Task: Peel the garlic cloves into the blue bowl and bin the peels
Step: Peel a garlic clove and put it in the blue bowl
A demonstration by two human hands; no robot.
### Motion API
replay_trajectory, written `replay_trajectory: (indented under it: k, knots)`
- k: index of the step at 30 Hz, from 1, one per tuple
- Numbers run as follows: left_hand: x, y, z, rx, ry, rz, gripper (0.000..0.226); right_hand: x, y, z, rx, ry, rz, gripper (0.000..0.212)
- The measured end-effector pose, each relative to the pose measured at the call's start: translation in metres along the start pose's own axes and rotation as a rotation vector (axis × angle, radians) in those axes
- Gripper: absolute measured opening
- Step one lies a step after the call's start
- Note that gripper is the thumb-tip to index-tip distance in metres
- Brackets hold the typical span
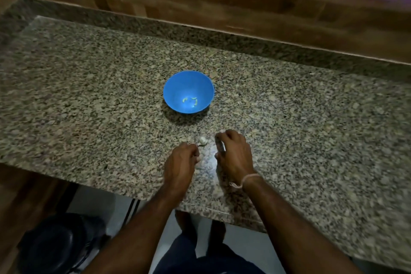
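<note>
The blue bowl [175, 87] stands in the middle of the granite counter, with a few small pale yellow-green pieces at its bottom. A white garlic clove [202, 139] lies on the counter in front of the bowl, between my two hands. My left hand [181, 162] rests just left of the clove with its fingers curled, and a small white bit of peel shows at its thumb. On the other side of the clove, my right hand [233, 153] curls round pale, greyish garlic peel [221, 148]. The frame is blurred, so the held bits are unclear.
The granite counter [89, 95] has its front edge just under my forearms. A wooden wall runs behind it. A black bin [55, 244] stands on the floor at the lower left, below the counter edge. A purple-lit strip shows at the top right.
</note>
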State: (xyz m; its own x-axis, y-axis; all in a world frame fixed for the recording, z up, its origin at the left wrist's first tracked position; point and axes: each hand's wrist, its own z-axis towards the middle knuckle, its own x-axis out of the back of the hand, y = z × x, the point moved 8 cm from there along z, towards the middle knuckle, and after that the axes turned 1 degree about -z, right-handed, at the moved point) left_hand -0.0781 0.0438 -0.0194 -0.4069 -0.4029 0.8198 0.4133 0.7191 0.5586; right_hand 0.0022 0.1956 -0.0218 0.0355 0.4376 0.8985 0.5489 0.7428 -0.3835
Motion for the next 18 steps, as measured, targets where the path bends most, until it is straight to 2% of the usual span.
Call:
replay_trajectory:
  k: [8,13,18]
  knots:
    - [0.009,-0.005,0.001,-0.138,-0.01,0.052,0.031,0.001,-0.01,0.015,-0.101,0.049,-0.054,0.063]
    - [0.066,0.005,0.03,-0.112,0.22,-0.177,0.014,-0.001,-0.012,0.016,-0.142,0.063,-0.07,0.067]
    - [0.094,0.024,0.097,-0.095,0.286,-0.145,0.007,-0.001,-0.014,0.016,-0.17,0.079,-0.046,0.071]
